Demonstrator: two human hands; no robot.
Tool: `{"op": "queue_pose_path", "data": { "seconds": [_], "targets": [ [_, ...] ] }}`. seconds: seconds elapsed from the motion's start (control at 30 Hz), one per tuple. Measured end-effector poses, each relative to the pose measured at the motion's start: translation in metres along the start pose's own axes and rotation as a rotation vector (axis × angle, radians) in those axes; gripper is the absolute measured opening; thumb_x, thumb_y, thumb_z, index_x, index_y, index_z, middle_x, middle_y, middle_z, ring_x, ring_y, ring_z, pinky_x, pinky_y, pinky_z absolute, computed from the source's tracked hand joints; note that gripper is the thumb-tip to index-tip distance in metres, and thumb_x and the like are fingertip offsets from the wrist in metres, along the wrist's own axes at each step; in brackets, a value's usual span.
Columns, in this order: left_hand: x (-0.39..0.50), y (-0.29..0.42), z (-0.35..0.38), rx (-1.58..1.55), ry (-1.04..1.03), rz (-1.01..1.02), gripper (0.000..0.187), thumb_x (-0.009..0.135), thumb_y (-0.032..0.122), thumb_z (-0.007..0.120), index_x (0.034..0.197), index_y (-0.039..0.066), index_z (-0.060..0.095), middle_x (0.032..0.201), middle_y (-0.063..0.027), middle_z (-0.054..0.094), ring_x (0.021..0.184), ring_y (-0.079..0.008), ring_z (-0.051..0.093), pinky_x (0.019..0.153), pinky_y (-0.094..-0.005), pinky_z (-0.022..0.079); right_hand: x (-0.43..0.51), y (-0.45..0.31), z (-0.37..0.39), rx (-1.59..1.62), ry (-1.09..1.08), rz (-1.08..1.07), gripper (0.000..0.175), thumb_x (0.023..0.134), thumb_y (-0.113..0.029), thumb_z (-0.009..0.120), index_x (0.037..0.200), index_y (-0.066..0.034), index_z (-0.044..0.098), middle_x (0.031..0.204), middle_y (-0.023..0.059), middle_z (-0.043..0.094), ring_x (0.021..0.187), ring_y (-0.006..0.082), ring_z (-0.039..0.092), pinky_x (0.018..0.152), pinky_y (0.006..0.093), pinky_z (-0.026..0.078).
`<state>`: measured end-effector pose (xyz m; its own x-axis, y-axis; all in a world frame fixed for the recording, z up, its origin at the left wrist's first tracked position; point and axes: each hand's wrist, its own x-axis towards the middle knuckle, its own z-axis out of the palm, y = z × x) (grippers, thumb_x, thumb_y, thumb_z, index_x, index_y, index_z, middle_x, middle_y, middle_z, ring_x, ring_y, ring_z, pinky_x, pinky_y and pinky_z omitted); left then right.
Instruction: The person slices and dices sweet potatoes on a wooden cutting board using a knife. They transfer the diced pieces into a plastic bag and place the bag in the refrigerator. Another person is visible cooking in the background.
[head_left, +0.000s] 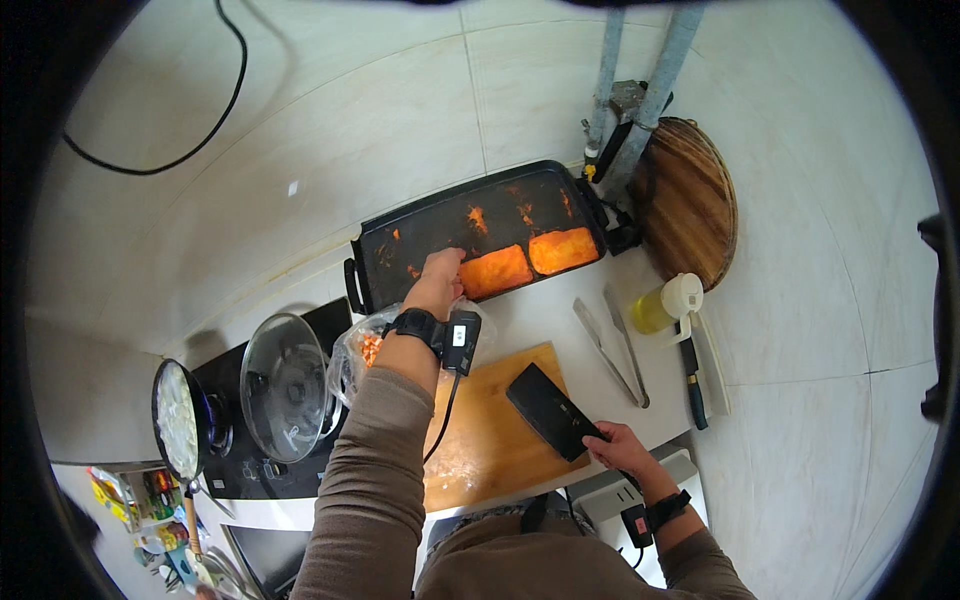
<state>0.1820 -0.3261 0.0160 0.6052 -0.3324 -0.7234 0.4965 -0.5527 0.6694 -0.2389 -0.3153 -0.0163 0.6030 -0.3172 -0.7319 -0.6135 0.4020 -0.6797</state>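
On the black electric griddle (427, 240) lie two orange slabs of food, the left one (495, 271) beside the right one (562, 251). My left hand (444, 276) reaches over the griddle, its fingers at the left slab's left end; whether they grip it is hidden. My right hand (619, 448) is closed on the handle of a black-bladed cleaver (551, 411), its broad blade over the wooden cutting board (495, 435). A clear plastic bag (346, 356) with orange pieces lies partly behind my left forearm.
Metal tongs (616, 352), an oil bottle (667, 304) and a knife (691, 382) lie or stand at right, near a round wooden board (686, 202). At left are a glass-lidded pan (289, 390) and a wok (178, 420) of pale food on the black cooktop (232, 480). Pipes (652, 97) rise behind.
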Motion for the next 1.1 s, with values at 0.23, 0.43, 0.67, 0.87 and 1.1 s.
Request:
{"op": "queue_pose_path", "data": {
  "seconds": [0.23, 0.43, 0.67, 0.87, 1.1],
  "targets": [
    [0.018, -0.013, 0.004, 0.134, 0.053, 0.074, 0.018, 0.076, 0.022, 0.071, 0.082, 0.007, 0.066, 0.071, -0.0046, 0.051, 0.064, -0.0167, 0.047, 0.054, -0.0313, 0.04, 0.009, 0.015, -0.006, 0.02, -0.041, -0.056, 0.017, 0.087, -0.021, 0.063, 0.09, -0.0047, 0.061, 0.061, -0.0032, 0.051, 0.05, 0.0064, 0.045, 0.045, 0.0228, 0.036],
    [0.015, -0.016, 0.0, 0.1, 0.111, 0.088, 0.015, 0.077, 0.019, 0.069, 0.082, 0.006, 0.065, 0.068, -0.005, 0.051, 0.054, -0.0166, 0.044, 0.05, -0.0317, 0.039, 0.014, 0.013, -0.009, -0.047, -0.035, -0.031, 0.015, 0.087, -0.019, 0.063, 0.091, -0.0045, 0.06, 0.06, -0.0032, 0.05, 0.048, 0.0061, 0.044, 0.043, 0.0224, 0.034],
    [0.041, -0.02, -0.002, 0.256, 0.046, 0.012, 0.021, 0.08, 0.022, 0.064, 0.09, 0.003, 0.062, 0.073, -0.0104, 0.057, 0.06, -0.0222, 0.056, 0.053, -0.0364, 0.048, 0.012, 0.02, -0.004, -0.054, 0.007, -0.164, 0.014, 0.086, -0.017, 0.064, 0.086, -0.0044, 0.058, 0.058, -0.0033, 0.049, 0.047, 0.0058, 0.043, 0.042, 0.022, 0.033],
    [0.078, -0.053, -0.007, 1.351, 0.057, 0.882, 0.018, 0.084, 0.016, 0.057, 0.097, 0.008, 0.067, 0.099, -0.0094, 0.068, 0.088, -0.026, 0.065, 0.077, -0.0385, 0.054, 0.013, 0.012, -0.013, -0.169, 0.0, -0.156, 0.021, 0.083, -0.017, 0.064, 0.096, 0.0003, 0.062, 0.066, -0.0011, 0.055, 0.06, 0.007, 0.048, 0.053, 0.0244, 0.041],
    [0.059, -0.027, 0.025, 0.5, 0.176, 0.034, 0.025, 0.083, 0.024, 0.062, 0.1, 0.006, 0.066, 0.103, -0.0114, 0.067, 0.092, -0.0277, 0.065, 0.079, -0.0392, 0.052, 0.019, 0.013, -0.01, -0.018, -0.018, -0.102, 0.009, 0.086, -0.011, 0.061, 0.088, -0.0026, 0.058, 0.056, -0.0008, 0.049, 0.039, 0.0078, 0.042, 0.036, 0.0242, 0.032]
  ]
}}
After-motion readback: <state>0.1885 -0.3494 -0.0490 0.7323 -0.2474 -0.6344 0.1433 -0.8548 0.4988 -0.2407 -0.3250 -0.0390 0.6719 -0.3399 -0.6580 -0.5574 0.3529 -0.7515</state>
